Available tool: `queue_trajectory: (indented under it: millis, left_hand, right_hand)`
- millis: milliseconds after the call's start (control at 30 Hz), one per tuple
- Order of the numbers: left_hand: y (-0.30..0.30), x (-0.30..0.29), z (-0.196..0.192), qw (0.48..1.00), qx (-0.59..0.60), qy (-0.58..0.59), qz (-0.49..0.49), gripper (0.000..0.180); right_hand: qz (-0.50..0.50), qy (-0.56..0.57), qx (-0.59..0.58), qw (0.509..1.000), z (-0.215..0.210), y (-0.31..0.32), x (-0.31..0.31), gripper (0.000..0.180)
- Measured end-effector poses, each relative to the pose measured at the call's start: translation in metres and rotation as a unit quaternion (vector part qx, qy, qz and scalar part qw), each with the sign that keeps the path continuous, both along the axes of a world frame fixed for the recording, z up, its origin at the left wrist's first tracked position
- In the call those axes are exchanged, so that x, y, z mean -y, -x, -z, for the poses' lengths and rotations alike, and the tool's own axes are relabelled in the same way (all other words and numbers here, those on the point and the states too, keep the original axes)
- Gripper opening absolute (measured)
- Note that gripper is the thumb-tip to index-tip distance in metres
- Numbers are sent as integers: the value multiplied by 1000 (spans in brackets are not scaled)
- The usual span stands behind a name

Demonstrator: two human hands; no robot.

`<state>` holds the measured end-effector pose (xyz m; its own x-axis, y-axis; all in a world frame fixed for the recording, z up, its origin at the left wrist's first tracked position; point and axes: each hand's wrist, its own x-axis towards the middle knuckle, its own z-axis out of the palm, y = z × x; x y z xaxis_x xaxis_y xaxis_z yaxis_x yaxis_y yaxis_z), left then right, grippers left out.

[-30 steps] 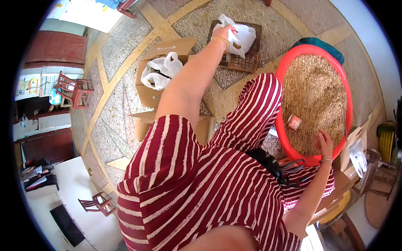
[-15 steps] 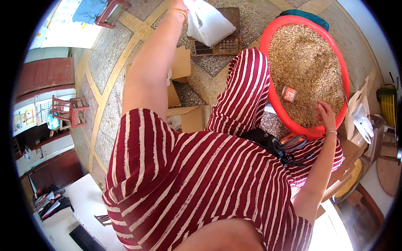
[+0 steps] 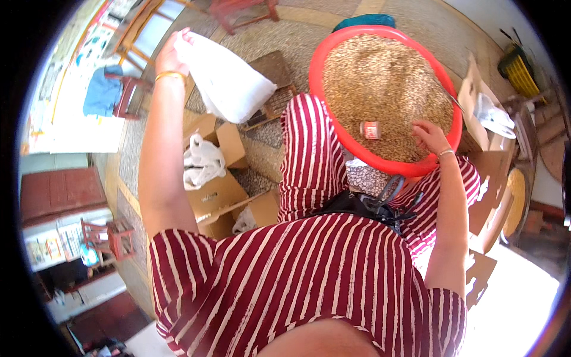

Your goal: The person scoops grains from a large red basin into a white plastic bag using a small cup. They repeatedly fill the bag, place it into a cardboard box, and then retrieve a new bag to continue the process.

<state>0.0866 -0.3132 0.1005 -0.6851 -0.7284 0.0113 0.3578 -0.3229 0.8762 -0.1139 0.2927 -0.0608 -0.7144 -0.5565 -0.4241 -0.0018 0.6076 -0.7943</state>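
Note:
My left hand is raised at the upper left, its fingers closed on the top of a white plastic bag. The filled bag hangs slanting, its rounded lower end in front of a brown scale; whether they touch I cannot tell. Over the near right part of a large red basin, my right hand is loosely bent with fingers apart, close above the tan grain-like material. A small red-and-white can sits on that material, left of my right hand.
Cardboard boxes stand by my left leg, with white plastic bags in and on them. Another carton with a white bag is right of the basin. A black bag lies at my lap. Red stools stand farther off.
My left hand has carried the white bag off the scale, leftward and toward me. My right hand stays over the basin. The whole view has turned, shifting the basin left in it.

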Motion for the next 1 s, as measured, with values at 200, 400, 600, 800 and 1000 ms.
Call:
queue_trajectory:
  millis: [200,400,600,800,1000]
  left_hand:
    - [35,-35,-67,994,-69,22,77,29]
    - [85,-120,-139,988,-115,51,88,29]
    - [153,-103,-146,952,-169,36,253,32]
    - [199,-187,-134,953,-158,33,256,33]
    - [229,-300,-102,949,-216,49,227,24]
  right_hand:
    - [14,24,-8,1000,0,-3,-15,31]
    - [22,46,-9,999,-7,-7,-32,29]
    - [15,47,-22,999,-5,-7,-40,31]
    - [22,53,-56,997,-3,-8,-48,34]
    - [33,36,-27,998,-6,-7,-53,33]
